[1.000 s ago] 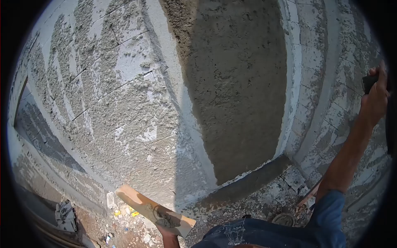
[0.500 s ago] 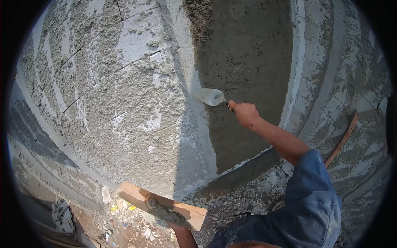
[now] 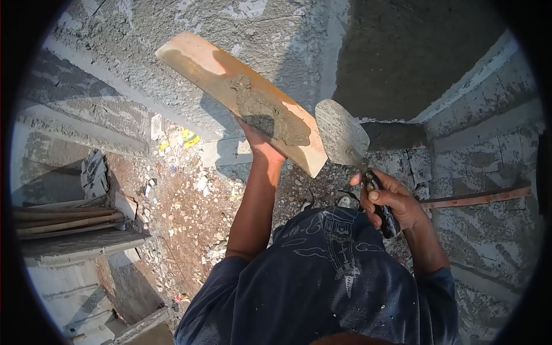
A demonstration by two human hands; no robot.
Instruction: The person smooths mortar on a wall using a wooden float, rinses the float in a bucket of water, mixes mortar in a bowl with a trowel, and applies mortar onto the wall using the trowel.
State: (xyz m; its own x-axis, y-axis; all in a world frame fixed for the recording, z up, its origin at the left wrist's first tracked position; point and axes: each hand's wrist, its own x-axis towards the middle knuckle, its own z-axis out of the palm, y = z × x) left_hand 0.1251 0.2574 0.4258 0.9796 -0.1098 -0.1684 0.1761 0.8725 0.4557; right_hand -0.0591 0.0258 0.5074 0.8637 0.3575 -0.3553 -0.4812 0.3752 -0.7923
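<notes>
Board (image 3: pixel 177 50): carrying mortar (image 3: pixel 253 103); left hand (image 3: pixel 265 150) supporting underneath, fingers hidden, spread uncertain. Trowel (image 3: pixel 342 132): hovering beside board's end, right hand (image 3: pixel 401 206) curling fingers round handle. Smooth coat (image 3: pixel 402 63): spreading right of board; rough wall (image 3: pixel 135 63): showing patches behind board.

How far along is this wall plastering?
Looks done: the smooth, dark-grey plaster panel, at least where visible.
In hand: the left hand holds a long orange-brown board carrying wet grey mortar; the right hand holds a rounded metal trowel.
Probably left: the rough, patchy pale-grey wall surface beside the panel.
</notes>
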